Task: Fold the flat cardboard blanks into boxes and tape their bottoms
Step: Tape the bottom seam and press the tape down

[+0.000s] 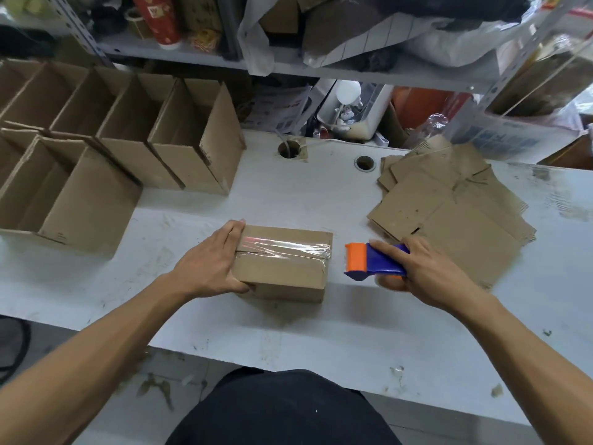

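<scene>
A small cardboard box (282, 263) lies bottom-up on the white table (321, 332), in front of the person, with a strip of clear tape (285, 247) along its closed seam. The left hand (210, 263) holds the left end of this box, fingers over the top and thumb curled on the near side. Just to the right of the box, not touching it, the right hand (420, 271) grips a blue and orange tape dispenser (373, 261). Further right of the box is a pile of flat cardboard blanks (449, 213). To the left and behind the box stand several open finished boxes (179, 139) in rows.
</scene>
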